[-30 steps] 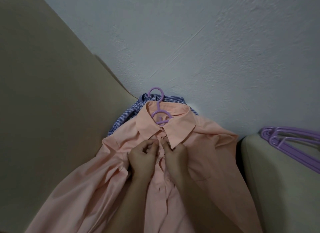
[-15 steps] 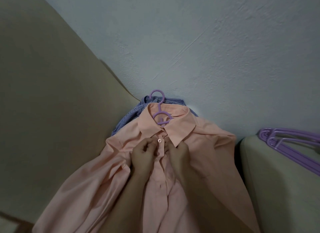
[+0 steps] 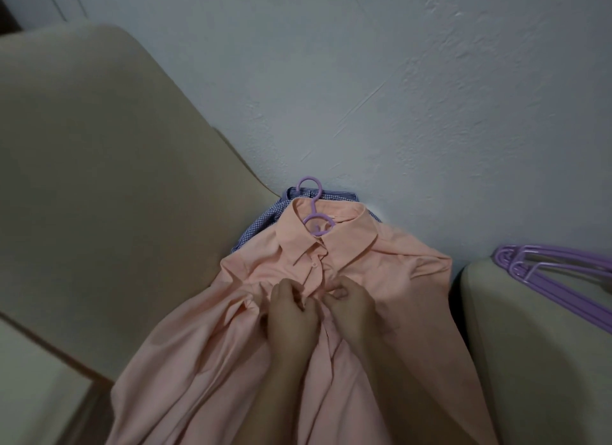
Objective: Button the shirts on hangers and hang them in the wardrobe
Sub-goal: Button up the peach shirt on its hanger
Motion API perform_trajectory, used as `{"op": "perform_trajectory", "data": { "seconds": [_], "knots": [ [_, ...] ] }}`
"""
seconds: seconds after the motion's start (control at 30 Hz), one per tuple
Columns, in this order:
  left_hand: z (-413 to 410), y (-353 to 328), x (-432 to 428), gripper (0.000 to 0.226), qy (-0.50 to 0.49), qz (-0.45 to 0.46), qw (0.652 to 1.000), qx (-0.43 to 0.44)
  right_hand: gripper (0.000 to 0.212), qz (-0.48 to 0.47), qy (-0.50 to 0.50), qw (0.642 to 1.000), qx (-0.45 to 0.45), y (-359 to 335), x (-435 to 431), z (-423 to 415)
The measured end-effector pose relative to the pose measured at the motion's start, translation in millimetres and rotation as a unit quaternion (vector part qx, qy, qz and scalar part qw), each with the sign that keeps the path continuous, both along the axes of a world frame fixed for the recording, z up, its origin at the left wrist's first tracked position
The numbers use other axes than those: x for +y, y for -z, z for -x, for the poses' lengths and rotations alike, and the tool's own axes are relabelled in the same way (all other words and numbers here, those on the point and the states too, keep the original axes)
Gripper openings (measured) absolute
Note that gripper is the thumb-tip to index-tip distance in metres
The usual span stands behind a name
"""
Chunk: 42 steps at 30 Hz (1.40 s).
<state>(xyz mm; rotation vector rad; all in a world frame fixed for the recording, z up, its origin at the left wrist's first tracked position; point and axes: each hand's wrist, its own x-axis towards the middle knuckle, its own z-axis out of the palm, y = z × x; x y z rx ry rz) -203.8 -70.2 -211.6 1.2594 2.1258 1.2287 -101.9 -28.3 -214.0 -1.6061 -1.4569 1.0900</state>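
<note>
Two shirts lie stacked on a beige sofa (image 3: 116, 212) against the wall: a peach shirt (image 3: 381, 272) on a purple hanger (image 3: 317, 226) over a blue checked shirt (image 3: 261, 226). One button (image 3: 314, 265) sits fastened. Left hand (image 3: 291, 315) and right hand (image 3: 351, 309) both pinch the peach placket just below it, fingers curled. At least two spare hangers (image 3: 556, 272) rest on the right cushion.

Scene was dim, cool grey-blue cast. Light was soft, possibly from upper right. Plaster texture of wall (image 3: 414, 96) showed in faint relief. Skin of left hand (image 3: 291, 312) and right hand (image 3: 351, 307) lay in shadow, detail muddy. Dark shadow sat in gap right of peach shirt (image 3: 381, 272). Wide-angle bend curved edges; corners were soft.
</note>
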Motion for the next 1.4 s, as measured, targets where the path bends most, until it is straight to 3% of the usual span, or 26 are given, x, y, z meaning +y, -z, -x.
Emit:
{"op": "perform_trajectory", "data": {
  "seconds": [0.03,0.1,0.2,0.43,0.57,0.7,0.8,0.87,0.93,1.0,1.07,1.4],
  "knots": [
    [0.9,3.9,0.5,0.007,-0.010,0.002,1.000,-0.004,0.015,0.005,0.001,1.000,0.006,0.1,0.9,0.0],
    [2.1,10.7,1.3,0.017,-0.014,-0.005,1.000,-0.023,0.013,0.009,-0.004,1.000,-0.001,0.0,2.3,0.6],
    [4.5,14.6,-0.1,0.019,-0.033,-0.010,0.993,-0.111,0.012,0.011,-0.013,1.000,-0.023,4.6,4.3,1.0],
    [9.1,14.5,-4.7,0.008,-0.032,-0.012,0.978,-0.205,0.009,0.029,0.000,0.995,0.091,6.5,1.0,-6.5],
    [8.0,5.7,-6.1,0.017,-0.013,-0.002,0.974,-0.226,0.014,0.003,-0.003,0.998,0.066,10.3,-3.0,-5.9],
    [2.1,-7.4,-8.8,0.011,-0.002,0.009,0.977,-0.212,0.026,-0.007,-0.001,1.000,0.006,2.7,-5.6,0.0],
    [-4.6,-12.7,-13.4,0.010,-0.022,0.041,0.997,-0.058,0.013,0.020,0.017,0.999,0.044,0.1,-14.1,1.8],
    [-6.0,-15.1,-13.7,0.009,-0.030,0.060,0.998,0.000,0.017,0.043,0.016,0.995,0.088,9.5,-20.0,2.3],
    [-5.9,-17.5,-14.7,0.013,-0.032,0.072,0.997,-0.008,0.022,0.056,0.009,0.991,0.123,16.9,-23.6,0.2],
    [-1.9,-16.8,-15.9,0.016,-0.029,0.070,0.995,-0.066,0.009,0.049,0.005,0.990,0.136,12.1,-25.9,-1.0],
    [2.1,-17.3,-19.7,0.021,-0.034,0.061,0.990,-0.125,0.013,0.038,0.008,0.989,0.143,10.4,-25.4,-3.1],
    [-9.1,-15.0,-28.8,0.024,-0.020,0.036,0.995,-0.086,0.018,0.040,0.001,0.980,0.196,11.4,-27.8,-6.6]
  ]
}}
